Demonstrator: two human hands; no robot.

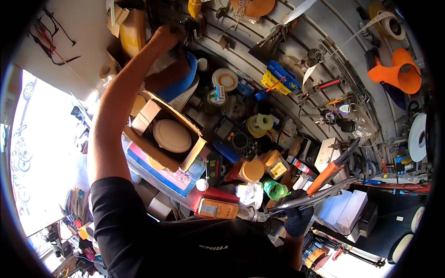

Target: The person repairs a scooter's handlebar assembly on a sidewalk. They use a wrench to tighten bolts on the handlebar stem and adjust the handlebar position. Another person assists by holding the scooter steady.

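My left hand point(166, 39) is bare and raised to the slatted wall at the upper left. Its fingers are curled by a dark hanging item, and what they hold is hidden. In a dark glove, my right hand point(296, 217) is low at the right, closed around a long, dark metal tool with an orange grip point(324, 178). The tool slants up to the right. Below my left forearm stands an open cardboard box point(183, 162) with a round beige lidded tub point(172, 135) inside. Beside the box lies a black multimeter point(241, 142).
Jars, tape rolls and a green bottle point(275, 189) crowd the bench. Hand tools and an orange holder point(401, 74) hang on the slatted wall point(320, 18). White boxes point(345, 211) stand at the right. Bright daylight enters from the left.
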